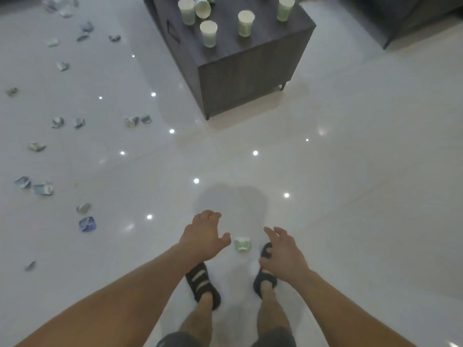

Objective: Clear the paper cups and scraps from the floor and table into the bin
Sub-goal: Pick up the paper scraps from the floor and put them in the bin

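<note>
A crumpled pale green paper cup lies on the white floor between my two hands, just ahead of my feet. My left hand hovers to its left with relaxed fingers and holds nothing. My right hand hovers to its right, fingers spread, also holding nothing. Several upright paper cups stand on the dark grey table at the top centre. Several crushed blue and green scraps lie scattered over the floor on the left. No bin is in view.
My feet in dark slippers stand on the glossy white tiled floor. A dark piece of furniture sits at the top right. The table stands on short legs beside the scraps.
</note>
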`<action>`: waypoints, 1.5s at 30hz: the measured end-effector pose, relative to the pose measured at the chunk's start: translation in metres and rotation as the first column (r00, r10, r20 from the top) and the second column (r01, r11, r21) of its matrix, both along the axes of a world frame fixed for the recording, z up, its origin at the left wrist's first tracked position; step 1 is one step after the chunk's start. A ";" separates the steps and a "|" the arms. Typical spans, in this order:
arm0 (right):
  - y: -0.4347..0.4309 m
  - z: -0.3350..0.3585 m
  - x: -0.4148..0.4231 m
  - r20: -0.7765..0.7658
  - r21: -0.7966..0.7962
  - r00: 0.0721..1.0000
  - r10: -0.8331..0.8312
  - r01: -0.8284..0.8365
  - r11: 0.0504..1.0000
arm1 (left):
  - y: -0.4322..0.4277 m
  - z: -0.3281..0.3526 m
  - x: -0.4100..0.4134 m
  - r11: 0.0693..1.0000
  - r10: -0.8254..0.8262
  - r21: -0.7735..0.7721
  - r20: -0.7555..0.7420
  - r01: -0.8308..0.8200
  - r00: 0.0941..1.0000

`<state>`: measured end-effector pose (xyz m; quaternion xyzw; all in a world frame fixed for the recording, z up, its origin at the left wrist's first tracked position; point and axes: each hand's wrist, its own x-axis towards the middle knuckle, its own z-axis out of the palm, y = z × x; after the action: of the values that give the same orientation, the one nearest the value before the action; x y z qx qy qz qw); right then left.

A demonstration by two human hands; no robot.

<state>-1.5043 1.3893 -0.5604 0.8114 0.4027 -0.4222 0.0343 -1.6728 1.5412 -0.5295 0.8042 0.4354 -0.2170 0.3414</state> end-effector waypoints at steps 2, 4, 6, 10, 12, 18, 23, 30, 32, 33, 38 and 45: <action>0.014 -0.053 0.012 -0.039 -0.032 0.998 0.042 -0.044 0.999 | 0.002 -0.047 0.007 0.996 0.073 -0.042 -0.018 -0.073 0.997; 0.025 -0.112 0.021 -0.070 -0.059 0.992 0.107 -0.111 0.992 | 0.004 -0.101 0.012 0.987 0.144 -0.064 -0.035 -0.146 0.989; 0.033 -0.171 0.026 -0.086 -0.079 0.980 0.181 -0.188 0.979 | 0.004 -0.155 0.016 0.977 0.197 -0.077 -0.051 -0.200 0.979; 0.033 -0.290 0.029 -0.093 -0.117 0.960 0.264 -0.274 0.955 | -0.009 -0.269 0.018 0.958 0.252 -0.120 -0.091 -0.261 0.964; 0.027 -0.349 0.026 -0.096 -0.143 0.938 0.332 -0.343 0.928 | -0.021 -0.326 0.016 0.954 0.247 -0.147 -0.106 -0.261 0.963; 0.007 -0.491 0.010 -0.049 -0.151 0.880 0.472 -0.474 0.867 | -0.056 -0.463 0.003 0.932 0.276 -0.211 -0.115 -0.295 0.954; -0.007 -0.539 0.001 0.060 -0.056 0.859 0.508 -0.505 0.861 | -0.078 -0.512 -0.014 0.910 0.291 -0.270 -0.121 -0.313 0.949; 0.024 -0.475 -0.021 0.020 0.086 0.895 0.445 -0.445 0.891 | -0.064 -0.461 -0.024 0.808 0.497 -0.343 -0.037 -0.478 0.867; 0.052 -0.430 -0.035 0.000 0.217 0.886 0.464 -0.453 0.865 | -0.042 -0.424 -0.024 0.714 0.629 -0.396 0.002 -0.577 0.777; 0.068 -0.406 -0.042 -0.006 0.292 0.884 0.468 -0.446 0.846 | -0.029 -0.403 -0.026 0.661 0.690 -0.428 0.024 -0.616 0.723; 0.159 -0.277 -0.082 0.025 0.534 0.857 0.514 -0.447 0.718 | 0.041 -0.287 -0.057 0.534 0.835 -0.464 0.157 -0.707 0.527; 0.258 -0.116 -0.177 0.000 0.556 0.712 0.702 -0.583 0.592 | 0.102 -0.134 -0.177 0.385 0.916 -0.359 0.260 -0.850 0.305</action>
<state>-1.6813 1.6472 -0.6767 0.5351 0.7682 -0.3426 -0.0788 -1.8502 1.6431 -0.6632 0.4276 0.7020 0.1519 0.5488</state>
